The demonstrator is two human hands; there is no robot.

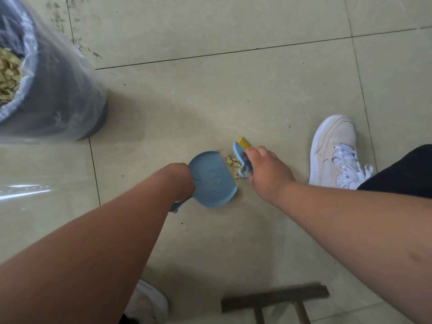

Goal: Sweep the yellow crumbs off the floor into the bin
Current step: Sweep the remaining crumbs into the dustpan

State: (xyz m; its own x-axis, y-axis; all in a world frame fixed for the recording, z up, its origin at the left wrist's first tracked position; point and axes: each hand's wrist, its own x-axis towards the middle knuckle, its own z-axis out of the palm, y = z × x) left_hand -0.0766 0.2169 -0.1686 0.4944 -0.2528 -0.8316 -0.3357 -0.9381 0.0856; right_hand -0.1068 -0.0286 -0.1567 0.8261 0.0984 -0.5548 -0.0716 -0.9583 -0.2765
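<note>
A small pile of yellow crumbs [234,163] lies on the tiled floor between a blue dustpan [211,180] and a blue hand brush [242,157] with yellow bristles. My left hand [181,181] grips the dustpan's handle, and the pan's open edge faces the crumbs. My right hand [264,170] holds the brush just right of the pile, bristles down against the crumbs. The bin [53,94], dark with a clear plastic liner, stands at the upper left and holds many yellow crumbs.
My white sneaker [334,150] rests on the floor right of the brush, and another white shoe [149,302] shows at the bottom. A dark wooden piece [273,298] lies at the bottom middle. Beige floor tiles [233,101] stretch beyond the crumbs.
</note>
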